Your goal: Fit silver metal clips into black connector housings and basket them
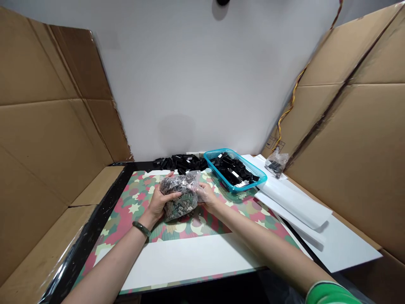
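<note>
Head view: a spotty table cover (126,219) lies under a blue basket (232,188) of black pieces (234,169). Nearer, a clear bag (181,207) of little bits sits between two hands. The left hand (157,202) curls around one side, thumb on front; the right hand (207,196) pinches the other side.

Makeshift workshop corner: tall cardboard panels (41,135) either side of worktable, camouflage-patterned cover (126,211), plain wall (190,84) behind; blue basket (249,185) full of black parts (232,166), loose heap (190,162) alongside, clear bag (182,207) of small pieces.
</note>
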